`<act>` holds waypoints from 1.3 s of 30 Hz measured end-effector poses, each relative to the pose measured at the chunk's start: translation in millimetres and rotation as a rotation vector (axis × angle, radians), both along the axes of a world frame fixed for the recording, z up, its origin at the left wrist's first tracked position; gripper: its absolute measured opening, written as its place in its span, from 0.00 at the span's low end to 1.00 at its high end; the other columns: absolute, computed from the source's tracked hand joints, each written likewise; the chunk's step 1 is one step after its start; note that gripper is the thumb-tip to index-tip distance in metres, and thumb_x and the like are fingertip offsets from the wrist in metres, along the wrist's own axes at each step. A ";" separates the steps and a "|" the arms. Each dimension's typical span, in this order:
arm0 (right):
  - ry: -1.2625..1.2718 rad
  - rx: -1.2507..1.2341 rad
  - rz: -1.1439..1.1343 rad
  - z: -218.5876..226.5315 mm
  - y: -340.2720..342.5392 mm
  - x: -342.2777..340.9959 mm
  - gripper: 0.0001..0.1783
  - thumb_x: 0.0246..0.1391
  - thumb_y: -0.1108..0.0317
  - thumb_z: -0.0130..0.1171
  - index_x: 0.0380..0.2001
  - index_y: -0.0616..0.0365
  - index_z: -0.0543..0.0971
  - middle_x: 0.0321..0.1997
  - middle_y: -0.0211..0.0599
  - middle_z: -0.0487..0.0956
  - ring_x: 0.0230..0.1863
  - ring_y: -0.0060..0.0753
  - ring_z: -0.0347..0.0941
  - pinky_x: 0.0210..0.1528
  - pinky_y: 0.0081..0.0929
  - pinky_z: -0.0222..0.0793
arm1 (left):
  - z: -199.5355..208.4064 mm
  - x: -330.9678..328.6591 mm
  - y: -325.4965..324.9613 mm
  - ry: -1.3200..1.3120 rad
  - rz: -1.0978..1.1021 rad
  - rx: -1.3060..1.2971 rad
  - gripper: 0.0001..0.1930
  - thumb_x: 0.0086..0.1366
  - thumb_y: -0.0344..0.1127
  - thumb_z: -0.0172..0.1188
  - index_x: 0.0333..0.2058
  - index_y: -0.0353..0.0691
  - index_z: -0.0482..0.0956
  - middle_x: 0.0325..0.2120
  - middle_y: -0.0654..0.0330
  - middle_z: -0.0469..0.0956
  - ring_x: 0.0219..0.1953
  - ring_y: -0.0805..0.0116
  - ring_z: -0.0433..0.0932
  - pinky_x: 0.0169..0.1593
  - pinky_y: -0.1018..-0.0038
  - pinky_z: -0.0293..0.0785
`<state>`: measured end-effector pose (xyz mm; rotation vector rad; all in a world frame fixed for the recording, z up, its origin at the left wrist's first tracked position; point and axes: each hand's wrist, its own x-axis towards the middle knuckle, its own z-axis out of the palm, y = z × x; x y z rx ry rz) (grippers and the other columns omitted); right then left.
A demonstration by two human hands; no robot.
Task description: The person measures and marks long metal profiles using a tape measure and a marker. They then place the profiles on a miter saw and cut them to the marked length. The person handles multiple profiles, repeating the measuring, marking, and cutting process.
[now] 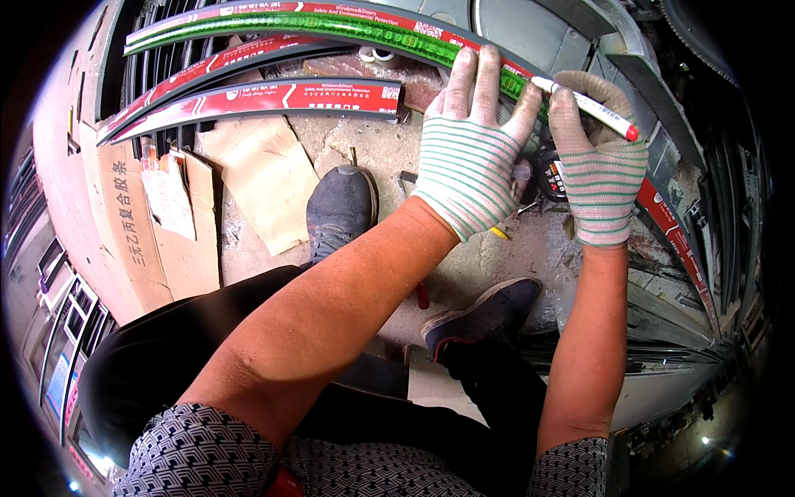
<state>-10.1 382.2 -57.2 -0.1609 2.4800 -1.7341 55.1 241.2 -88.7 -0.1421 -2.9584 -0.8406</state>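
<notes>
A long profile bar with red printed film (364, 12) runs across the top, and a green tape measure blade (331, 27) lies along it. My left hand (472, 161), in a white glove with green stripes, rests on the blade and bar with its fingers stretched and spread. Beside it, my right hand (603, 186), gloved alike, pinches a white marker pen with a red end (592, 112). One tip of the pen is by the blade and the left forefinger. Between the hands sits a black, round-sided tape measure case (550, 172), partly hidden.
Shorter red-filmed profile bars (273, 101) lie at the upper left, above cardboard (257, 178). Another red-filmed bar (675, 236) slants down at the right, near bundled dark strips. My shoes (341, 207) stand on the littered concrete floor. A grey metal panel (530, 37) is at the back.
</notes>
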 end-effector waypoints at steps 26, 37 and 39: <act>-0.020 -0.033 -0.002 -0.1 -0.7 0.1 0.11 0.63 0.68 0.65 0.44 0.63 0.82 0.37 0.35 0.84 0.38 0.19 0.79 0.42 0.21 0.79 | 0.1 -0.6 0.6 -0.005 0.002 -0.002 0.47 0.45 0.40 0.66 0.69 0.50 0.67 0.72 0.28 0.48 0.71 0.23 0.51 0.68 0.42 0.60; 0.015 0.011 0.002 -2.0 0.5 -0.9 0.12 0.63 0.65 0.65 0.44 0.62 0.83 0.36 0.34 0.84 0.37 0.20 0.81 0.41 0.22 0.79 | -0.6 0.1 0.8 -0.005 0.000 -0.020 0.47 0.46 0.40 0.65 0.70 0.51 0.65 0.72 0.29 0.48 0.71 0.23 0.51 0.66 0.41 0.61; 0.012 0.011 0.000 -1.9 0.3 -0.8 0.12 0.63 0.65 0.65 0.44 0.62 0.83 0.37 0.34 0.84 0.37 0.21 0.80 0.42 0.22 0.79 | -0.9 0.0 0.7 -0.001 0.000 -0.016 0.47 0.46 0.40 0.66 0.70 0.51 0.66 0.72 0.29 0.48 0.71 0.23 0.51 0.66 0.41 0.61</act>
